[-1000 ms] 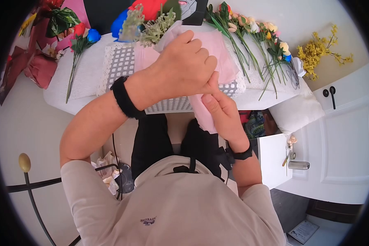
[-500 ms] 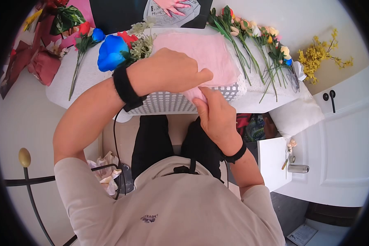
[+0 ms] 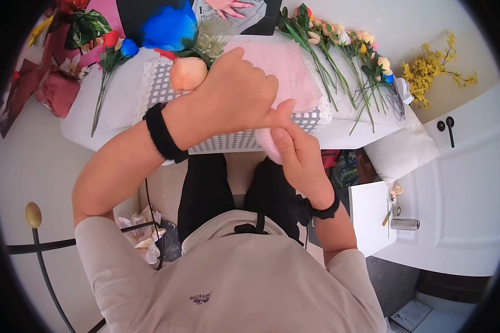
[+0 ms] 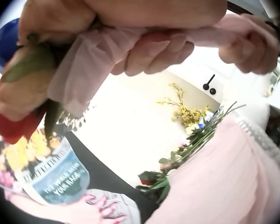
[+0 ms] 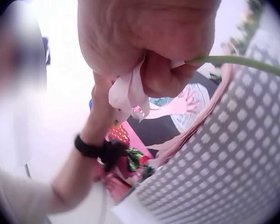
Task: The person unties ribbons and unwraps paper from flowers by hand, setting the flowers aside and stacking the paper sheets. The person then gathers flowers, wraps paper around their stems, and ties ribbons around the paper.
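Observation:
In the head view the left hand (image 3: 236, 91) grips the upper stems of a bouquet with a blue bloom (image 3: 171, 26), a peach rose (image 3: 186, 74) and pale green sprigs. Directly below it, the right hand (image 3: 301, 155) pinches the lower end of the pink wrap (image 3: 268, 145). The left wrist view shows the left fingers (image 4: 154, 53) curled round the thin pink wrap (image 4: 86, 67), beside peach and red blooms. Under the right hand (image 5: 149, 32), in the right wrist view, loose wrap (image 5: 129, 93) hangs and a green stem (image 5: 242, 62) sticks out.
Pink sheets (image 3: 280, 69) lie on the dotted cloth (image 3: 222, 141). Long-stemmed flowers (image 3: 339, 61) lie at the right of the table, a smaller bunch (image 3: 106, 75) at the left. A black printed board (image 3: 247, 19) stands behind.
The bouquet has turned and tilted: its blue bloom has moved up and away, and the peach rose has come into view. Both hands have shifted slightly, keeping their hold.

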The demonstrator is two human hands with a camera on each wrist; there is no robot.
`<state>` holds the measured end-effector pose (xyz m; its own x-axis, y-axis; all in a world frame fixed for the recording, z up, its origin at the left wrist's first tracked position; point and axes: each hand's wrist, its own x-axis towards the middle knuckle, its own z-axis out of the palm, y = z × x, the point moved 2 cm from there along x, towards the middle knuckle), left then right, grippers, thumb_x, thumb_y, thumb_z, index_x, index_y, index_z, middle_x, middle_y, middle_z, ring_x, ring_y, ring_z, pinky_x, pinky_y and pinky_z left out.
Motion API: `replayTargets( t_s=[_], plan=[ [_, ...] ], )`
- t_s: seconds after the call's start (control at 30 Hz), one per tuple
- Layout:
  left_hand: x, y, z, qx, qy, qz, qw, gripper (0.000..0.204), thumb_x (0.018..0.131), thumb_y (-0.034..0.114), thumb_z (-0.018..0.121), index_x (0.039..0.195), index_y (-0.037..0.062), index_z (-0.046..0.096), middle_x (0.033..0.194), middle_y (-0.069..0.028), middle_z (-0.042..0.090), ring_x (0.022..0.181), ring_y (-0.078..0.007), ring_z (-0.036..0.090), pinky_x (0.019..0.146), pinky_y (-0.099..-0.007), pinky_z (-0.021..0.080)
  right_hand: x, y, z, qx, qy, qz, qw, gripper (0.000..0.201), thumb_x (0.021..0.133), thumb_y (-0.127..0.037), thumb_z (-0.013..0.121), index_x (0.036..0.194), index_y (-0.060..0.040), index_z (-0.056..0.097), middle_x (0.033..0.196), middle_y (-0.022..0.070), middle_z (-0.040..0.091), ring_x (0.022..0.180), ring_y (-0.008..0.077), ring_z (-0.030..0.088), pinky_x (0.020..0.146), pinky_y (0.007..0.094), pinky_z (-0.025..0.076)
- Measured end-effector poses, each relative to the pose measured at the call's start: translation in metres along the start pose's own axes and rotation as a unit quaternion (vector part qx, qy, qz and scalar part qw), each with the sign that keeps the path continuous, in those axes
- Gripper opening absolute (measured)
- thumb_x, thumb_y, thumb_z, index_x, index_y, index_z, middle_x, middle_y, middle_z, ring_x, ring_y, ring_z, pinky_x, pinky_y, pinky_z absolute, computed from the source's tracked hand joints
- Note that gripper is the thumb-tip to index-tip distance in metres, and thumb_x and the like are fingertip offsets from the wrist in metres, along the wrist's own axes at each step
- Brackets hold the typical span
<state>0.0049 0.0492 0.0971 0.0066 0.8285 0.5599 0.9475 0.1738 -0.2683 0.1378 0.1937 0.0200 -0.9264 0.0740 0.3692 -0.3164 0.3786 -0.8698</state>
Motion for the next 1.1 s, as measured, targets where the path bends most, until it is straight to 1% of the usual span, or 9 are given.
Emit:
replayTargets(
  t_s=[0.03, 0.17, 0.23, 0.43, 0.67, 0.77, 0.83, 0.97, 1.1],
  plan=[
    [-0.002, -0.003, 0.004, -0.021, -0.094, -0.024, 0.995, 0.024, 0.085, 0.029, 0.069, 0.089, 0.0061, 0.064, 0.065, -0.0066, 0.058, 0.056, -0.0303, 0.059, 0.06, -0.0421, 0.043, 0.001, -0.004, 0.002, -0.089, 0.03, -0.02, 0.995, 0.025, 0.111, -0.023, 0.056, 0.115, -0.0008, 0.068, 0.093, 0.0161, 0.069, 0.071, 0.0313, 0.065, 0.065, 0.0379, 0.051],
    [-0.012, -0.001, 0.008, 0.007, -0.069, 0.039, 0.997, 0.028, 0.09, 0.026, 0.067, 0.111, 0.0081, 0.061, 0.065, -0.0092, 0.062, 0.055, -0.0337, 0.062, 0.05, -0.044, 0.044, 0.0, 0.011, 0.012, -0.225, 0.092, -0.158, 0.957, 0.021, 0.106, -0.02, 0.065, 0.119, -0.0034, 0.067, 0.089, 0.0135, 0.066, 0.071, 0.0305, 0.065, 0.062, 0.0397, 0.051],
    [-0.012, -0.008, 0.012, -0.049, -0.223, -0.006, 0.973, 0.033, 0.093, 0.023, 0.063, 0.123, 0.0126, 0.055, 0.07, -0.0117, 0.066, 0.062, -0.0368, 0.068, 0.047, -0.048, 0.047, -0.001, 0.012, 0.017, -0.301, 0.091, -0.188, 0.93, 0.026, 0.099, -0.016, 0.071, 0.122, -0.0062, 0.066, 0.084, 0.0102, 0.062, 0.069, 0.0298, 0.064, 0.059, 0.0409, 0.051],
    [0.0, -0.02, 0.023, -0.114, -0.413, -0.032, 0.903, 0.025, 0.099, 0.026, 0.057, 0.121, 0.0147, 0.058, 0.08, -0.0156, 0.072, 0.078, -0.0404, 0.074, 0.06, -0.0524, 0.054, -0.002, 0.003, 0.019, -0.357, 0.083, -0.185, 0.912, 0.032, 0.098, -0.012, 0.073, 0.128, -0.0045, 0.066, 0.087, 0.0117, 0.062, 0.071, 0.0306, 0.065, 0.059, 0.0402, 0.051],
    [0.004, -0.021, 0.015, -0.168, -0.471, -0.043, 0.865, 0.022, 0.101, 0.026, 0.056, 0.117, 0.0108, 0.058, 0.09, -0.0197, 0.073, 0.088, -0.0441, 0.073, 0.072, -0.0568, 0.055, -0.002, -0.004, 0.02, -0.374, 0.089, -0.196, 0.902, 0.031, 0.096, -0.009, 0.073, 0.126, -0.0036, 0.066, 0.084, 0.0107, 0.06, 0.07, 0.0301, 0.064, 0.058, 0.0401, 0.051],
    [-0.01, -0.016, 0.013, -0.163, -0.46, -0.036, 0.872, 0.018, 0.097, 0.025, 0.06, 0.107, 0.011, 0.062, 0.091, -0.0191, 0.073, 0.089, -0.04, 0.074, 0.069, -0.0546, 0.054, -0.003, 0.005, 0.022, -0.393, 0.057, -0.189, 0.898, 0.029, 0.097, -0.015, 0.073, 0.121, -0.0025, 0.064, 0.084, 0.0091, 0.058, 0.073, 0.0263, 0.065, 0.058, 0.0398, 0.051],
    [-0.023, -0.002, 0.008, -0.022, -0.234, 0.013, 0.972, 0.015, 0.088, 0.023, 0.064, 0.092, 0.0089, 0.061, 0.076, -0.0151, 0.064, 0.071, -0.0348, 0.067, 0.06, -0.0475, 0.048, -0.001, 0.014, 0.019, -0.237, 0.019, -0.103, 0.966, 0.019, 0.105, -0.017, 0.064, 0.116, -0.0017, 0.066, 0.088, 0.0114, 0.064, 0.072, 0.024, 0.064, 0.064, 0.0359, 0.052],
    [-0.022, 0.027, 0.005, 0.063, 0.065, -0.024, 0.996, 0.021, 0.074, 0.023, 0.069, 0.078, 0.0088, 0.055, 0.078, -0.0082, 0.05, 0.071, -0.0279, 0.052, 0.071, -0.0424, 0.044, -0.003, 0.001, 0.0, -0.032, -0.066, 0.05, 0.996, 0.022, 0.109, -0.02, 0.058, 0.113, -0.0003, 0.065, 0.086, 0.0154, 0.065, 0.074, 0.0292, 0.062, 0.069, 0.0367, 0.051],
    [-0.043, 0.036, -0.005, 0.037, 0.099, 0.001, 0.994, 0.023, 0.071, 0.025, 0.069, 0.075, 0.0085, 0.053, 0.076, -0.0093, 0.047, 0.07, -0.0272, 0.05, 0.069, -0.0421, 0.044, -0.008, 0.004, 0.005, 0.114, -0.146, 0.098, 0.978, 0.023, 0.11, -0.02, 0.055, 0.111, 0.0006, 0.065, 0.088, 0.0164, 0.065, 0.073, 0.0296, 0.061, 0.071, 0.0349, 0.05]
  ],
)
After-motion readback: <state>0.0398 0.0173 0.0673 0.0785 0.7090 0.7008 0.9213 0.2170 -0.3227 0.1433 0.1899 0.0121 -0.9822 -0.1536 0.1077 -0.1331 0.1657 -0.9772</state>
